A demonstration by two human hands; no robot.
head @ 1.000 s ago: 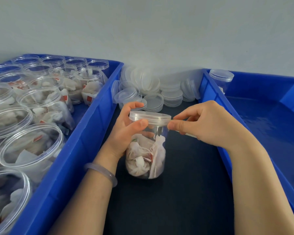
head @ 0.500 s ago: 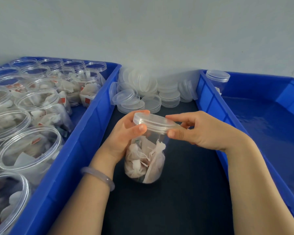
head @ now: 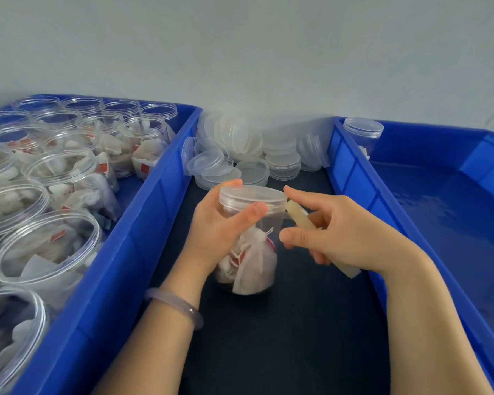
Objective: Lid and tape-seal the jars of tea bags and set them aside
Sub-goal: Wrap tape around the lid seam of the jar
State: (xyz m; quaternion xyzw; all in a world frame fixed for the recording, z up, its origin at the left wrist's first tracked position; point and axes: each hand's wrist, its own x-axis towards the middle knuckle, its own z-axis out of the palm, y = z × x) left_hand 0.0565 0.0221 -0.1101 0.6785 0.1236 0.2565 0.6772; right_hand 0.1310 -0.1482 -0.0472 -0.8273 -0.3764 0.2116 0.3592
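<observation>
Jar [head: 251, 263], lid [head: 253, 195] on, stands mid dark mat [head: 268, 337]. L hand [head: 217, 232] grips jar neck. R hand [head: 340, 240] holds pale strip [head: 298, 219], prob. tape, end at lid rim. Risk: strip wrinkles or misses seam if jar tilts or slips.

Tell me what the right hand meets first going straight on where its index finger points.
The lid of the jar the left hand grips; the index fingertip of the right hand, which holds a pale strip, looks almost at its rim, depth unclear.
</observation>
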